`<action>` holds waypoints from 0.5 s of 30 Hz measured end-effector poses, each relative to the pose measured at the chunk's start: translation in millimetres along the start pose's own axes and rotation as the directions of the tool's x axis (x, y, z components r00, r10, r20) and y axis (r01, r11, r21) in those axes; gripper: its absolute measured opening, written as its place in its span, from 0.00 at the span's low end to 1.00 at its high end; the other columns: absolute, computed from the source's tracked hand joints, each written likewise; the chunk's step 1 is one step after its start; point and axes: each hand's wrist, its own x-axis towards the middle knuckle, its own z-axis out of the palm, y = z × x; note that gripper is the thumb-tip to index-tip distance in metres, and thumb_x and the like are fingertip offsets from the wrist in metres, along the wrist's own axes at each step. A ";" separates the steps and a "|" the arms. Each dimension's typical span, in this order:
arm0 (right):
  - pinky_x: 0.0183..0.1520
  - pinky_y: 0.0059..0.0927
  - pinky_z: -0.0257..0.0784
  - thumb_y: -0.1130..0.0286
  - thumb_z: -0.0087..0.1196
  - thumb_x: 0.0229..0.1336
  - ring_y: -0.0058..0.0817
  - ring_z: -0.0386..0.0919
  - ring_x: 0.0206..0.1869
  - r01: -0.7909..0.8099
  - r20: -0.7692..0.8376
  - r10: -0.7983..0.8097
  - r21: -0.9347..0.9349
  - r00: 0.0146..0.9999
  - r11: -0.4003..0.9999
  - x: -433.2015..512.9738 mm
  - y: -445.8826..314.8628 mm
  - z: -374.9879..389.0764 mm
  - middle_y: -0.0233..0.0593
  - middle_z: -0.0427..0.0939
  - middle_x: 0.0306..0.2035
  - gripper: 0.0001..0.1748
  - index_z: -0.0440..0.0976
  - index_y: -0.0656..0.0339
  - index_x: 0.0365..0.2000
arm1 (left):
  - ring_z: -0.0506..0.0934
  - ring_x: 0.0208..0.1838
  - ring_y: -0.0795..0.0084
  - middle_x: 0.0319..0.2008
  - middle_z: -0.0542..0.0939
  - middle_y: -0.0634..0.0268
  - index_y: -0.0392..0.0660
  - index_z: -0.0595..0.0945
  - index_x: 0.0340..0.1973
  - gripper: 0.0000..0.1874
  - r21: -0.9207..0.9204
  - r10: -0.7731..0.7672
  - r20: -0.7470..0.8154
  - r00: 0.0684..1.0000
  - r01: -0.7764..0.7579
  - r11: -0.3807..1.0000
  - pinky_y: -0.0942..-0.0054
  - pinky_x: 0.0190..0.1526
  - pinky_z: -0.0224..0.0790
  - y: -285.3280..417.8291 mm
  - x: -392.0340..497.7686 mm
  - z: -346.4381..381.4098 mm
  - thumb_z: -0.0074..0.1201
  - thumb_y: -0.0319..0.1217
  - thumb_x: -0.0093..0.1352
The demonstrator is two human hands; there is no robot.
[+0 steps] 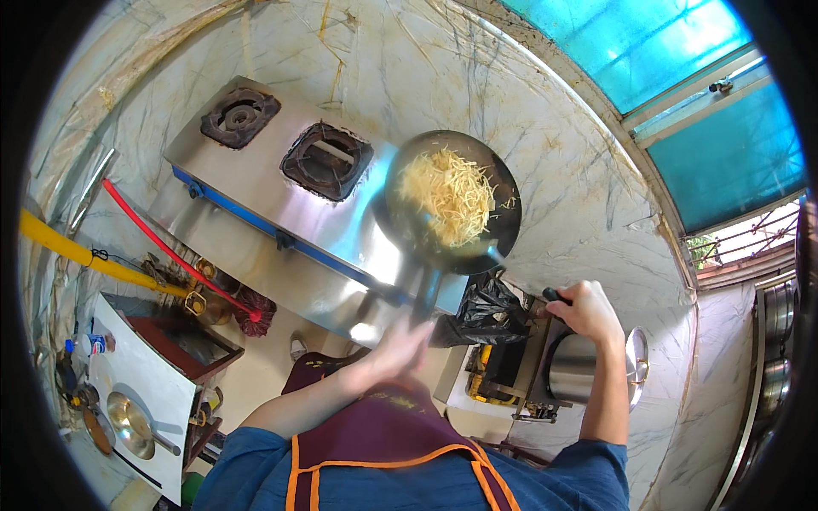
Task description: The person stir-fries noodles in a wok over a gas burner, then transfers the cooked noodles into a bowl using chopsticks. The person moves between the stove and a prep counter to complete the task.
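Note:
A dark wok (pixel 506 223) with a long handle is over the right end of a steel gas stove. Pale noodle-like strands (pixel 457 198) lie in it, blurred at their left side. My left hand (pixel 402 345) is closed around the wok's handle, near the front of my maroon apron. At the right, my right hand (pixel 585 310) grips the black handle of a cooking utensil. The utensil's blurred far end reaches the wok's lower right rim; its exact kind cannot be told.
Two burners (pixel 327 160) (pixel 241 118) are on the stove top (pixel 268 166) to the left. A black plastic bag (pixel 489 310) hangs by the stove's right end. A steel pot (pixel 572 367) stands beyond it. A metal pan (pixel 131 425) lies on a white table at lower left.

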 end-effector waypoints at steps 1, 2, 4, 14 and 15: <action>0.41 0.49 0.78 0.65 0.66 0.53 0.59 0.82 0.33 -0.003 0.079 0.011 -0.102 0.997 0.995 2.6 0.3 -0.5 0.64 0.80 0.26 0.14 0.84 0.69 0.31 | 0.73 0.18 0.72 0.27 0.74 0.62 0.39 0.69 0.48 0.16 0.021 -0.008 -0.001 1.000 0.008 1.000 0.69 0.18 0.70 -0.1 0.0 0.5 0.52 0.39 0.78; 0.43 0.50 0.79 0.65 0.66 0.53 0.60 0.82 0.35 0.055 0.001 -0.055 -0.065 0.998 0.996 14.0 -2.7 6.6 0.65 0.80 0.28 0.15 0.84 0.70 0.32 | 0.74 0.18 0.72 0.25 0.75 0.63 0.40 0.71 0.44 0.14 0.039 0.014 -0.017 1.000 -0.013 0.999 0.69 0.18 0.69 -0.3 0.1 1.2 0.51 0.39 0.78; 0.48 0.52 0.79 0.62 0.65 0.56 0.63 0.81 0.39 0.115 -0.082 -0.113 0.018 0.990 0.993 44.6 -8.9 24.3 0.67 0.81 0.32 0.18 0.83 0.73 0.31 | 0.75 0.19 0.72 0.21 0.75 0.64 0.41 0.74 0.36 0.14 0.063 0.031 -0.056 0.998 -0.027 0.998 0.69 0.18 0.67 -2.1 -0.3 3.4 0.50 0.39 0.79; 0.48 0.51 0.77 0.76 0.58 0.50 0.55 0.83 0.44 0.207 0.094 -0.187 -0.318 0.978 0.925 65.5 1.8 -35.8 0.61 0.83 0.36 0.13 0.84 0.68 0.37 | 0.75 0.18 0.73 0.20 0.75 0.66 0.41 0.73 0.37 0.15 0.071 0.082 -0.034 0.996 -0.079 0.994 0.70 0.19 0.68 -8.6 2.8 2.7 0.49 0.41 0.79; 0.37 0.47 0.79 0.73 0.58 0.54 0.48 0.85 0.33 0.382 -0.040 -0.428 -0.381 0.903 0.842 81.3 6.3 -25.2 0.55 0.84 0.30 0.09 0.80 0.72 0.28 | 0.75 0.18 0.73 0.20 0.75 0.66 0.41 0.73 0.38 0.15 0.068 0.080 -0.029 0.996 -0.077 0.995 0.70 0.19 0.68 -9.8 2.6 2.7 0.49 0.41 0.79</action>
